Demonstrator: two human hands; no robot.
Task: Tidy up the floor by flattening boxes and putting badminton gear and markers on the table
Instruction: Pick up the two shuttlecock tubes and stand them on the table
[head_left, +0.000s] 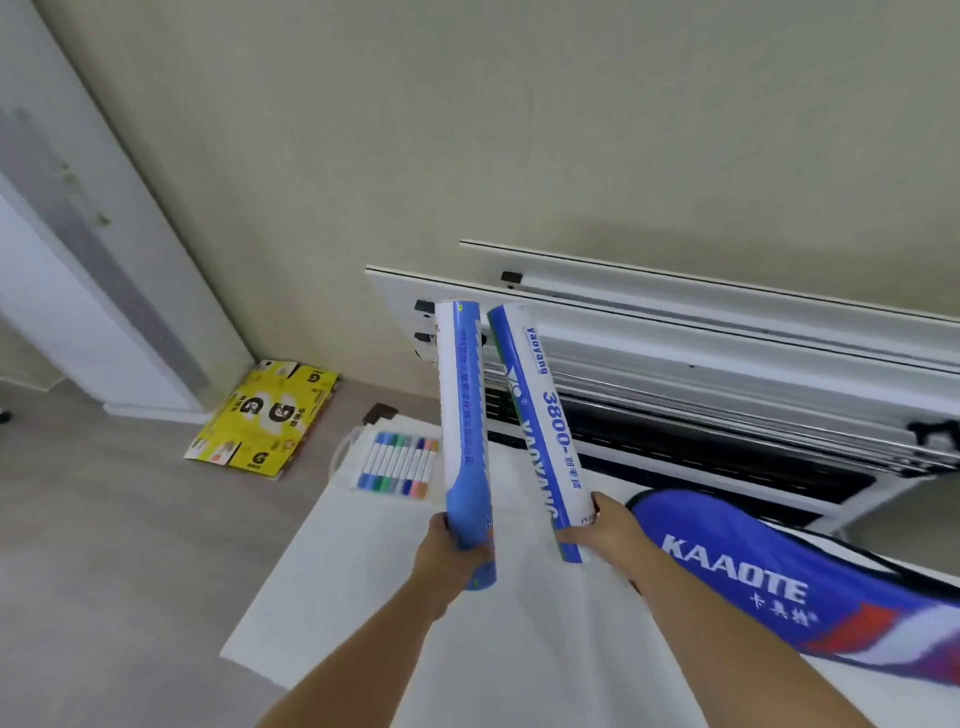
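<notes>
The white worktop already carries the markers at its far end and the racket bag on the right. A yellow box lies flat on the far-left floor. Your left hand wraps the left tube and your right hand the right tube, both held above the worktop (probably the last things to set down).

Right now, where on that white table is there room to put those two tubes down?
The table is bare along its near left side, between the markers at the far end and the blue racket bag on the right. The far end and the right side are taken.
</notes>
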